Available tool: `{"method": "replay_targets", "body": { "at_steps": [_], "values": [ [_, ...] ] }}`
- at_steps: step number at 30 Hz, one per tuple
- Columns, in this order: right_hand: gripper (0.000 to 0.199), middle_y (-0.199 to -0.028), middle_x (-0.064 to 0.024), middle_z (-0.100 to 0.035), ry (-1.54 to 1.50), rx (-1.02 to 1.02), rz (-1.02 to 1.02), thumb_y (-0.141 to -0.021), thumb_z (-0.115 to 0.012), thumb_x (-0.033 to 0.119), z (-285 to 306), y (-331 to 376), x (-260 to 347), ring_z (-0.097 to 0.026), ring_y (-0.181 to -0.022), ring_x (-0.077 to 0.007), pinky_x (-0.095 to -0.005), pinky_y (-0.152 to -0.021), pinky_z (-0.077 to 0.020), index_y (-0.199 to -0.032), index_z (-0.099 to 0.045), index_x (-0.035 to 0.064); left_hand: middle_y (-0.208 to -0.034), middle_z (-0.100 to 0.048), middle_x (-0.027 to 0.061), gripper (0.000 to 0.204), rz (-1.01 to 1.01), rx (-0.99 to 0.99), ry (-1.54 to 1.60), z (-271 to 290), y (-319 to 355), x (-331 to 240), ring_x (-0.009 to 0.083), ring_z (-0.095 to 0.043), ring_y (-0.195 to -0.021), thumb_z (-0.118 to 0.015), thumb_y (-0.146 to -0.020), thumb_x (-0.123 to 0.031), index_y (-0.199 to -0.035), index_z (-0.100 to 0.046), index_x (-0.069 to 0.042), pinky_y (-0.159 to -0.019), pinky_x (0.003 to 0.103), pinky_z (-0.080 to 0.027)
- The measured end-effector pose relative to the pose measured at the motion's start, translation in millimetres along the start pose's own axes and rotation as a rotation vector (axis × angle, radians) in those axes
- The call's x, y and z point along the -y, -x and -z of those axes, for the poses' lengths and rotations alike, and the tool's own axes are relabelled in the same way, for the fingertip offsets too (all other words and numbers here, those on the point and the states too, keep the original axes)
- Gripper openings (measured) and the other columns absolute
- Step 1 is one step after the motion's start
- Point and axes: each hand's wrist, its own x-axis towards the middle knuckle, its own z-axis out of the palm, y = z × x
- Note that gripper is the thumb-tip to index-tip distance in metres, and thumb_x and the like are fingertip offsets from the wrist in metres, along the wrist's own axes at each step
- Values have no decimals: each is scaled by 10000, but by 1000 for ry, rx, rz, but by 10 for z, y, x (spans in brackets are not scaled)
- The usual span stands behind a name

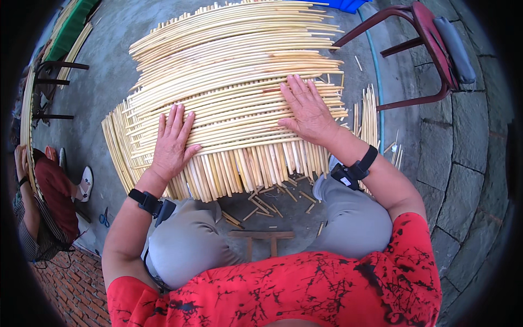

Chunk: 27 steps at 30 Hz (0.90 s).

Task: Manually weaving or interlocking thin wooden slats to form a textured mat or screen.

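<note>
Cane mat, left hand, right hand flat, fingers splayed

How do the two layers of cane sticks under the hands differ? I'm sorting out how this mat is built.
The top layer of sticks runs side to side and looks long and slender; the bottom layer of sticks points toward the person, showing thicker cut ends. The top layer bears both hands, left hand and right hand, pressed flat; the bottom layer only pokes out beneath at the near edge. Both are pale yellow cane.
</note>
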Motion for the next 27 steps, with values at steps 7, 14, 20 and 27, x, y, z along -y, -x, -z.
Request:
{"method": "replay_targets", "body": {
  "at_steps": [7,14,20,27],
  "values": [
    [728,-1415,-233,-277,36,68,31,-836,-528,463,155,147,69,-208,-1347,-349,-463,-1107,-128,-1348,-329,-16,-1465,-174,217,712,-43,-34,54,-53,-164,-84,350,-121,-1375,-423,-874,-508,-1414,-255,-75,-1117,452,-75],
    [554,-1315,-218,-418,-21,-110,80,-846,-573,280,113,-7,150,-386,-1239,-352,-425,-1046,-296,-1292,-410,-5,-1452,-229,192,701,-46,-62,57,44,-17,-18,333,-167,-1366,-461,-860,-498,-1394,-298,-74,-1121,441,-106],
    [174,-886,-83,-551,-8,-312,-11,-759,-568,52,188,-197,-133,-554,-858,-253,-356,-727,-483,-932,-588,37,-1446,-244,188,698,-65,-30,52,57,9,5,331,-184,-1361,-476,-850,-490,-1386,-312,-74,-1117,441,-130],
    [68,-812,-64,-517,-58,-217,-118,-762,-594,86,209,-304,-404,-546,-839,-245,-368,-687,-476,-829,-589,95,-1448,-241,185,695,-70,-53,62,17,-1,-36,330,-188,-1359,-481,-851,-482,-1388,-309,-75,-1119,440,-132]
  ]
}}
